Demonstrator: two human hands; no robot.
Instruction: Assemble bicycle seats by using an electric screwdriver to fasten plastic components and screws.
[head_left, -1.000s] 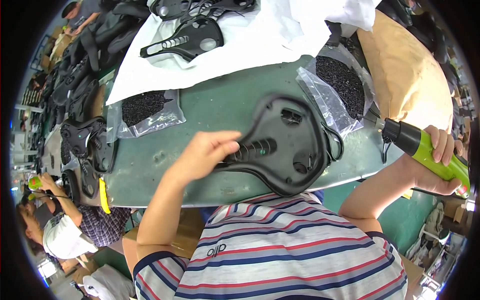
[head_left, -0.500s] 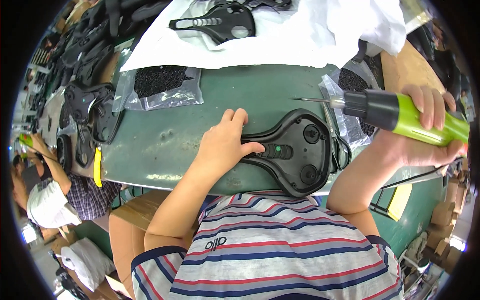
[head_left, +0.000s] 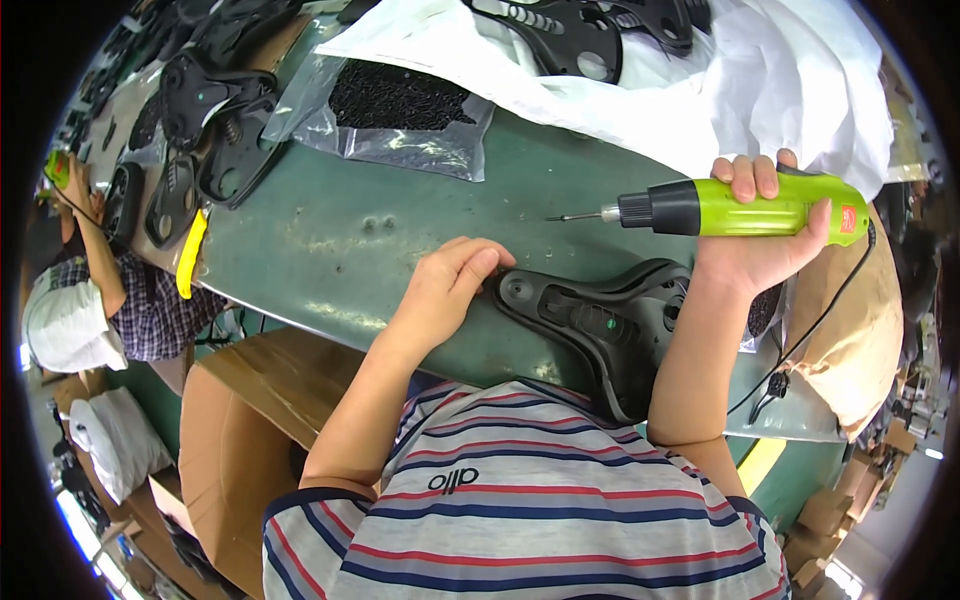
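A black bicycle saddle (head_left: 640, 345) lies underside up at the table's near edge, its narrow nose toward the left. My left hand (head_left: 447, 290) is beside that nose, thumb and fingers drawn together at its tip. Whatever sits between those fingertips is too small or hidden to make out. Raised above the saddle's wide end, my right hand (head_left: 745, 262) is wrapped round a lime-green electric screwdriver (head_left: 725, 208). Its thin bit points left over the green table, apart from the saddle. My right forearm covers part of the saddle's wide end.
A clear bag of small black screws (head_left: 400, 100) lies at the back left. Saddle parts (head_left: 590, 65) rest on white sheeting (head_left: 650, 120) at the far side. A yellow-handled tool (head_left: 191, 255) lies at the left edge. Another person (head_left: 85, 300) works farther left.
My left hand has come off the saddle's middle and closed at its nose. The saddle has tilted and turned slightly. The screwdriver has shifted left in my right hand. The whole view has swung.
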